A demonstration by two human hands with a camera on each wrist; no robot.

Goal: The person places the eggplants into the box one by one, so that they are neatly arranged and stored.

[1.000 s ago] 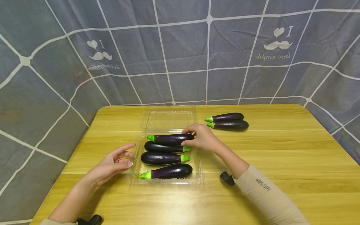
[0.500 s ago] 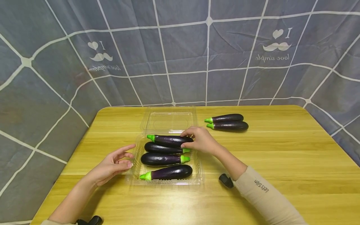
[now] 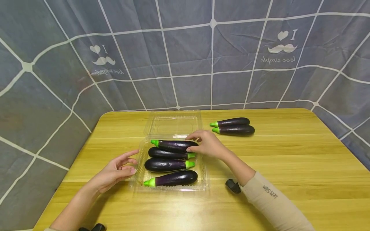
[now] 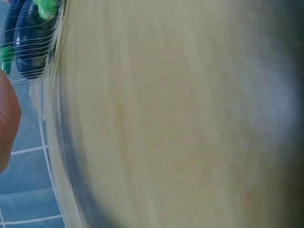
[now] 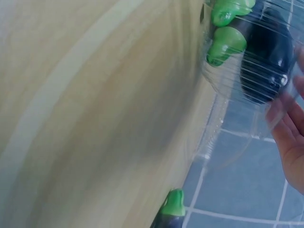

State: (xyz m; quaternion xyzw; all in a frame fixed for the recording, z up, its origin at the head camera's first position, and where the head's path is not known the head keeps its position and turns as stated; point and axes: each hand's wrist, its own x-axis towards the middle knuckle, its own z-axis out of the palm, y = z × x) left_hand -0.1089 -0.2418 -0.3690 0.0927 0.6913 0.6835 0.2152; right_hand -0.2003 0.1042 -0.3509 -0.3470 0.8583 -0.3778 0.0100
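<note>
A clear plastic clamshell box (image 3: pixel 204 173) lies open on the wooden table, with several dark purple eggplants in its base. My right hand (image 3: pixel 210 144) pinches the blunt end of the farthest eggplant (image 3: pixel 174 146), thumb on the near side and fingers on the far side. That eggplant's green stem points left, and its body lies against a second eggplant (image 3: pixel 167 153). A third eggplant (image 3: pixel 164 165) and a nearest one (image 3: pixel 177 178) lie in front. At the box's left wall, my left hand (image 3: pixel 114 170) has its fingers loosely extended, fingertips right at the rim.
The transparent lid (image 3: pixel 173 124) is folded back flat behind the base. Two more eggplants (image 3: pixel 235 130) lie side by side at the back right of the table (image 3: pixel 274 154). A grey curtain (image 3: pixel 190 57) with white lines hangs behind the table.
The blunt end of the farthest eggplant has come slightly toward me with my right hand, closer to its neighbour. My left hand stays at the box's left side.
</note>
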